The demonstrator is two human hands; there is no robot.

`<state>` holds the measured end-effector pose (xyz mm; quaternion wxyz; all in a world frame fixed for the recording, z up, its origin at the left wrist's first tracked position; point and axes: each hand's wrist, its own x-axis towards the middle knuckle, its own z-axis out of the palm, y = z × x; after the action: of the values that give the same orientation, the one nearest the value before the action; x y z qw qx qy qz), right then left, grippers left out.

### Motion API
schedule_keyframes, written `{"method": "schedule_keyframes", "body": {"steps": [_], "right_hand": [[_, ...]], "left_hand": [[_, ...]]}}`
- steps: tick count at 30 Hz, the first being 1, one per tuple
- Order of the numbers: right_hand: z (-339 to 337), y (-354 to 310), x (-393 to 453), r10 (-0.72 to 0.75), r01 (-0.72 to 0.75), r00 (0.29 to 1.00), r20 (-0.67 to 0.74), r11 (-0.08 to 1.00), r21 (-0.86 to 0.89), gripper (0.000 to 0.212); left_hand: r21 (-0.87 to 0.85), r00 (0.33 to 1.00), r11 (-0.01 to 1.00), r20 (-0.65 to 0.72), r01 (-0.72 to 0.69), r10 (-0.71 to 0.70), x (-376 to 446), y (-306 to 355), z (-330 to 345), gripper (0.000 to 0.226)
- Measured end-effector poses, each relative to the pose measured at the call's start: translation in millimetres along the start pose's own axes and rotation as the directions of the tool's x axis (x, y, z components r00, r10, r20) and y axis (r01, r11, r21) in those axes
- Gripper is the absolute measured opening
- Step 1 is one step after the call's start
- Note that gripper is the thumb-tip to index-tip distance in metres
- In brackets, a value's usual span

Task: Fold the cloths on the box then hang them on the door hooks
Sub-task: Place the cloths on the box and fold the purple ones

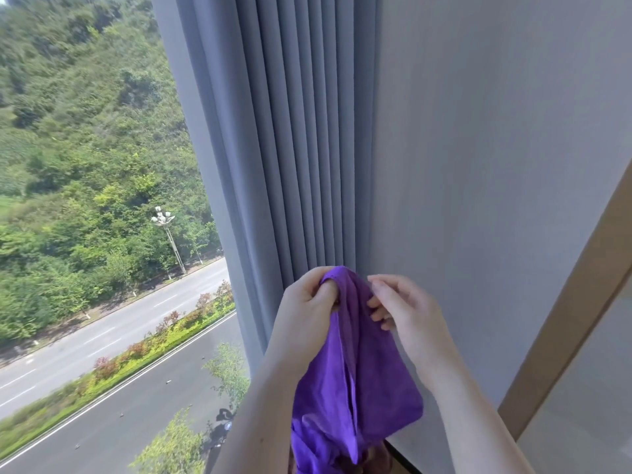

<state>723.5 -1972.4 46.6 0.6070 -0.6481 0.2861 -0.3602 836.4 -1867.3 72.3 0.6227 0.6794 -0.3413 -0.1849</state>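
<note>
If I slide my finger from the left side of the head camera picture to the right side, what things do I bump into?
Trees → street lamp → grey curtain → left hand → purple cloth → right hand → grey wall → wooden frame.

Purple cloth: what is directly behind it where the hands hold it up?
Behind the purple cloth, gripped by the left hand and right hand, hang grey curtain pleats beside a pale wall. The curtain's lower end is hidden.

Soft matt purple cloth (pixel 352 381)
</note>
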Motion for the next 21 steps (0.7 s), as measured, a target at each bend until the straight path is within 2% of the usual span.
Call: {"method": "schedule_keyframes", "body": {"steps": [3, 6, 10, 13, 15, 16, 19, 21], "right_hand": [[-12.1, 34.5, 12.9, 0.149, -0.160, 0.979, -0.138, 0.984, -0.073, 0.011], [-20.9, 61.3, 15.2, 0.297, -0.315, 0.941, -0.162, 0.944, -0.096, 0.011], [-16.9, 78.4, 8.5, 0.451, -0.458, 0.889, -0.083, 0.866, -0.198, 0.019], [-6.1, 82.1, 4.6, 0.654, -0.642, 0.755, 0.038, 0.750, -0.160, 0.038], [0.6, 83.1, 1.9, 0.713, -0.715, 0.687, 0.139, 0.697, -0.044, 0.045], [3.3, 84.1, 2.0, 0.700, -0.716, 0.693, 0.174, 0.697, 0.047, 0.044], [6.8, 85.8, 9.0, 0.624, -0.633, 0.768, 0.147, 0.702, 0.325, 0.036], [3.2, 80.4, 14.8, 0.576, -0.550, 0.805, 0.143, 0.632, 0.546, 0.031]], "left_hand": [[-0.126, 1.000, 0.992, -0.002, -0.009, 0.009, 5.5, 11.4, -6.9, 0.035], [-0.297, 0.998, 0.955, 0.048, -0.026, 0.042, 10.2, 26.6, -13.9, 0.031], [-0.405, 0.996, 0.914, 0.080, -0.009, 0.045, 14.0, 42.3, -21.9, 0.026], [-0.359, 0.996, 0.933, 0.072, -0.018, 0.047, 18.5, 44.1, -23.3, 0.024], [-0.339, 0.999, 0.941, 0.045, -0.015, 0.032, 20.3, 44.1, -21.6, 0.021], [-0.338, 0.999, 0.941, 0.035, -0.007, 0.020, 20.9, 42.5, -21.0, 0.020], [-0.312, 0.999, 0.949, 0.026, 0.046, -0.040, 22.4, 32.3, -22.0, 0.019], [-0.294, 0.996, 0.951, 0.027, 0.094, -0.090, 24.5, 22.1, -27.0, 0.019]]}}
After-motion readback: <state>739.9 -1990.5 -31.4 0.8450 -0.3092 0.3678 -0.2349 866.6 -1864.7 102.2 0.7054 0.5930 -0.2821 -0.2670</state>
